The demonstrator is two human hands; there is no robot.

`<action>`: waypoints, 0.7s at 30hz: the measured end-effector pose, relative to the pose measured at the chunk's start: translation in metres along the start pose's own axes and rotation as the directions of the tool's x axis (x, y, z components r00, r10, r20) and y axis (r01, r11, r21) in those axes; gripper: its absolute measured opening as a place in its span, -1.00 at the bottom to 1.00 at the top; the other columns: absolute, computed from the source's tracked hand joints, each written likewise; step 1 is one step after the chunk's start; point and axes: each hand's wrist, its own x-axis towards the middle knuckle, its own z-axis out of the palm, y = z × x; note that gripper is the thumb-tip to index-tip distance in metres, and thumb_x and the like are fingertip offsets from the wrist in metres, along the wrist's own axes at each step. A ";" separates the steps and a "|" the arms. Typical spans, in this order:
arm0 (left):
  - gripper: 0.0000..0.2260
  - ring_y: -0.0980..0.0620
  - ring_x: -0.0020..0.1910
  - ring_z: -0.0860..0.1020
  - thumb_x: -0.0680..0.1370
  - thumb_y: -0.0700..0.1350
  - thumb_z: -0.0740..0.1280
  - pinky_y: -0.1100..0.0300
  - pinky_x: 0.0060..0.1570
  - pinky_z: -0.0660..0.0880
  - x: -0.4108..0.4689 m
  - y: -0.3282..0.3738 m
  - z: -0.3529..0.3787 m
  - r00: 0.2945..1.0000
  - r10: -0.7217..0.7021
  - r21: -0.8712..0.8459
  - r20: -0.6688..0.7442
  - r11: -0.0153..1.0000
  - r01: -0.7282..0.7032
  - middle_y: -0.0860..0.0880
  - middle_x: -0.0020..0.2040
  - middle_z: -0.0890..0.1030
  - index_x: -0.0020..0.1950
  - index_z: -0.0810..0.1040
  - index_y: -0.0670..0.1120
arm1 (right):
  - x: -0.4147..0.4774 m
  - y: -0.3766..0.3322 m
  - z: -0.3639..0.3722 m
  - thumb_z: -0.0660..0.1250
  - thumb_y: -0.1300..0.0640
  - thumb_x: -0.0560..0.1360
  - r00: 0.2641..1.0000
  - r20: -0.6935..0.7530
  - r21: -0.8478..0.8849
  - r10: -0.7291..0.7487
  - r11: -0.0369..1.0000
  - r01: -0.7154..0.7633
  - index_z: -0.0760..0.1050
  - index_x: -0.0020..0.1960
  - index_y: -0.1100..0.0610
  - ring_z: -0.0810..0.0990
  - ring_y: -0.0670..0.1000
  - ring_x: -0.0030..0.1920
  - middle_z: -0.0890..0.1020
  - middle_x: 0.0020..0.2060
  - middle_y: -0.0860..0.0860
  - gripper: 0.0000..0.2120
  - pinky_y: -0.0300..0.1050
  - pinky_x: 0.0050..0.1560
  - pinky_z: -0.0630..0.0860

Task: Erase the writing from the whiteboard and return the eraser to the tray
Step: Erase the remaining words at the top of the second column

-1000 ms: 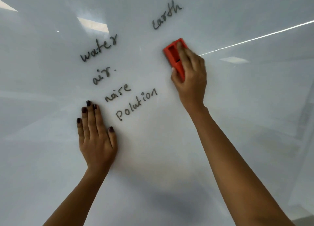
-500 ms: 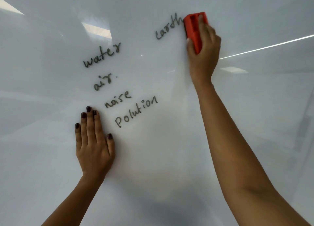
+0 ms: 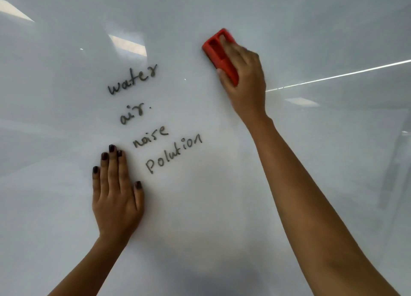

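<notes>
The whiteboard (image 3: 311,184) fills the whole view. Dark handwriting on it reads "water" (image 3: 133,79), "air." (image 3: 135,114), "noise" (image 3: 150,137) and "polution" (image 3: 174,153), stacked left of centre. My right hand (image 3: 243,82) presses a red eraser (image 3: 219,52) flat against the board, above and to the right of "water". The board around the eraser shows no writing. My left hand (image 3: 116,193) lies flat on the board, fingers together, just left of "polution". No tray is in view.
Ceiling lights reflect in the glossy board as a bright patch (image 3: 127,45) at upper left and a thin line (image 3: 347,74) at right. The board's lower and right areas carry no writing.
My right hand swept the eraser up to the word "earth" and then left and down across it. That word is gone from the board. My left hand stayed flat in place.
</notes>
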 end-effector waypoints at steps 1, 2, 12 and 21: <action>-0.43 -0.09 0.62 0.01 0.62 -0.07 0.04 -0.04 0.58 -0.03 0.001 0.000 -0.001 1.000 -0.002 -0.001 -0.001 1.000 0.002 -0.17 0.61 0.07 0.60 0.08 -0.26 | 0.006 0.005 -0.003 0.32 0.12 0.57 0.989 -0.061 0.006 0.132 0.991 -0.132 0.36 0.45 0.14 0.44 0.11 0.30 0.50 0.35 0.07 -0.53 -0.07 0.31 0.41; -0.43 -0.08 0.62 0.01 0.62 -0.07 0.04 -0.04 0.58 -0.04 0.001 0.000 -0.001 1.000 -0.004 0.001 -0.001 1.000 0.004 -0.17 0.61 0.08 0.60 0.09 -0.27 | 0.012 0.009 -0.004 0.31 0.12 0.57 0.956 -0.113 0.023 0.270 0.963 -0.269 0.34 0.47 0.12 0.43 0.09 0.31 0.47 0.37 0.06 -0.52 -0.07 0.32 0.41; -0.44 -0.08 0.61 0.01 0.61 -0.07 0.04 -0.03 0.59 -0.04 0.001 0.004 -0.004 0.999 -0.023 0.002 0.022 1.000 0.023 -0.21 0.60 0.12 0.58 0.13 -0.30 | 0.023 -0.011 0.008 0.29 0.10 0.59 0.993 -0.042 -0.016 0.115 0.993 -0.116 0.31 0.49 0.13 0.43 0.09 0.33 0.46 0.39 0.06 -0.52 -0.09 0.35 0.38; -0.43 -0.06 0.61 -0.01 0.61 -0.09 0.05 -0.02 0.59 -0.04 0.002 0.002 -0.003 1.000 -0.015 0.001 0.005 1.000 0.015 -0.21 0.59 0.12 0.58 0.12 -0.30 | -0.014 -0.040 0.018 0.31 0.14 0.58 1.000 -0.013 0.004 0.021 1.000 -0.021 0.35 0.46 0.18 0.47 0.15 0.28 0.50 0.36 0.10 -0.54 -0.02 0.34 0.40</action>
